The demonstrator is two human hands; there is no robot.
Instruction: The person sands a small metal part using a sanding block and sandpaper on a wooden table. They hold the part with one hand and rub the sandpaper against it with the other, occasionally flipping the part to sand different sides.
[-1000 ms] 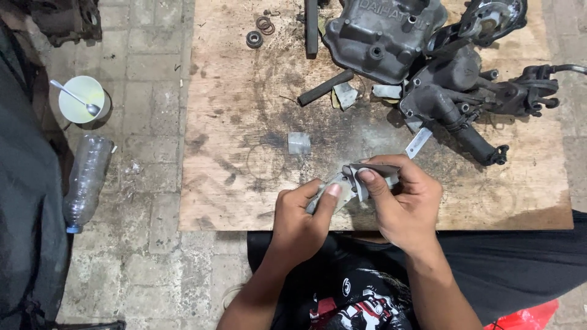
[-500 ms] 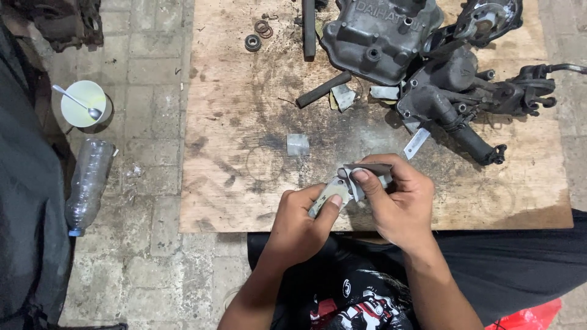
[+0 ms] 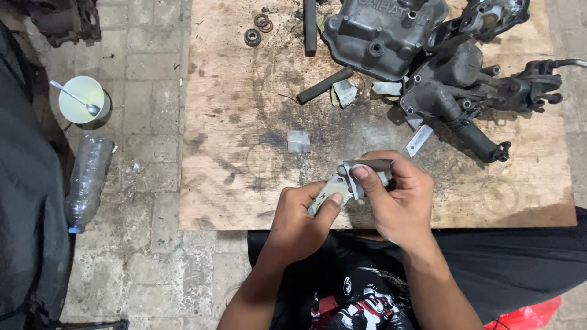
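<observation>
Where the paved floor (image 3: 140, 104) meets the person's knees, a stained plywood board (image 3: 244, 183) lies flat and carries the work. At its far edge rests a dark cast engine cover (image 3: 379, 36), touching a grimy cluster of engine parts (image 3: 465, 85) that spreads toward the board's right side. On the floor to the left lie a clear plastic bottle (image 3: 88, 180) on its side and, beyond it, a pale cup (image 3: 82, 101) with a spoon (image 3: 76, 98) resting in it. A black rod (image 3: 325, 84) lies aslant near the cover; a small grey block (image 3: 298, 141) sits alone mid-board, and a bearing ring (image 3: 252, 37) lies near the far left corner. The left hand (image 3: 299, 217) and right hand (image 3: 397, 195) meet over the board's near edge. Both are closed on one small bent metal piece (image 3: 351, 177): the left pinches its lower end between thumb and fingers, the right curls around its upper end with the thumb pressed on its face. The piece is held just above the board, near the grey block.
</observation>
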